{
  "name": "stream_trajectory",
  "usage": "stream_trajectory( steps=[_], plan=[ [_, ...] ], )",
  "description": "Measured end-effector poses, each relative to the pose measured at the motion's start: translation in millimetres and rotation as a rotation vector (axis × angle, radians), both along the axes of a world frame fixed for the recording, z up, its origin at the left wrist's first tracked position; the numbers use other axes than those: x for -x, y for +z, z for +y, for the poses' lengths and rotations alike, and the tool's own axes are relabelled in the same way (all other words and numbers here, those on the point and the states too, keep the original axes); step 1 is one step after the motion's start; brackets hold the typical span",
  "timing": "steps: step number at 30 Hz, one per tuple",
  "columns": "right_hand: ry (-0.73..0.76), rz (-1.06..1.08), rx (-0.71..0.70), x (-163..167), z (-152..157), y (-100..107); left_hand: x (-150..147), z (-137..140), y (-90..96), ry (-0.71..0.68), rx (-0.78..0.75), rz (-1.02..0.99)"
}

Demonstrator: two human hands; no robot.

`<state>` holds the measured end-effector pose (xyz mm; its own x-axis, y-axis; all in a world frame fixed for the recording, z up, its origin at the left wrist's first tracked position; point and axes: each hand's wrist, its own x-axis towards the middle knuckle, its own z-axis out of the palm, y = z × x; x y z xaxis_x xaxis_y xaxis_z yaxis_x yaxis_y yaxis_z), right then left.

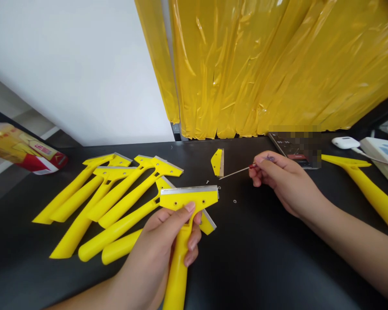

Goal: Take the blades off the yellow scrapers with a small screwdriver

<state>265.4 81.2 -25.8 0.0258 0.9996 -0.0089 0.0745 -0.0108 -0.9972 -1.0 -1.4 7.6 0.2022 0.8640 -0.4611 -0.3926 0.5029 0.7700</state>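
Black table (261,262). From left hand (164,234), clamped on scraper (194,196): yellow curtain (261,64) one o'clock, phone (285,150) two o'clock, "00:3"-something. Right hand (280,178) grips screwdriver (252,166).

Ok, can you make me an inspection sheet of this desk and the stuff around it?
Surface: black tabletop
Work things: held yellow scraper, screwdriver, loose yellow plate, small screw, small ring-shaped part; more scrapers lie left, one right
Clutter: phone, white earbud case, red-and-gold package
Grips: left grip holds the scraper; right grip holds the screwdriver
Cables: white cable, right side
Surroundings: yellow plastic sheeting, white panel
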Motion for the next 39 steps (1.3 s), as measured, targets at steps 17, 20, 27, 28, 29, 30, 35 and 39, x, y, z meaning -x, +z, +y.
stream_trajectory(
  steps=[17,20,27,28,29,30,35,39],
  plan=[
    [0.067,0.065,0.024,7.7,-2.1,-9.0,-0.5,-0.4,1.6,0.011,0.012,0.014],
    [0.075,0.048,0.019,7.2,-2.0,-10.3,-1.6,0.1,1.2,0.004,0.008,0.018],
    [0.078,0.067,0.024,7.2,-2.8,-8.7,0.0,-0.3,0.5,-0.004,0.01,0.022],
    [0.081,0.073,0.026,7.3,-3.0,-8.3,0.4,-0.2,0.4,-0.006,0.006,0.022],
    [0.082,0.079,0.029,7.4,-3.2,-7.8,0.8,-0.2,0.3,-0.007,0.004,0.022],
    [0.083,0.086,0.032,7.5,-3.5,-7.3,1.0,-0.2,0.1,-0.009,0.005,0.023],
    [0.069,0.134,0.037,8.8,-4.3,-5.4,0.9,-0.4,-0.1,-0.015,0.012,0.03],
    [0.035,0.149,0.03,9.5,-4.6,-6.1,-0.5,0.0,1.5,0.004,0.013,0.026]
  ],
)
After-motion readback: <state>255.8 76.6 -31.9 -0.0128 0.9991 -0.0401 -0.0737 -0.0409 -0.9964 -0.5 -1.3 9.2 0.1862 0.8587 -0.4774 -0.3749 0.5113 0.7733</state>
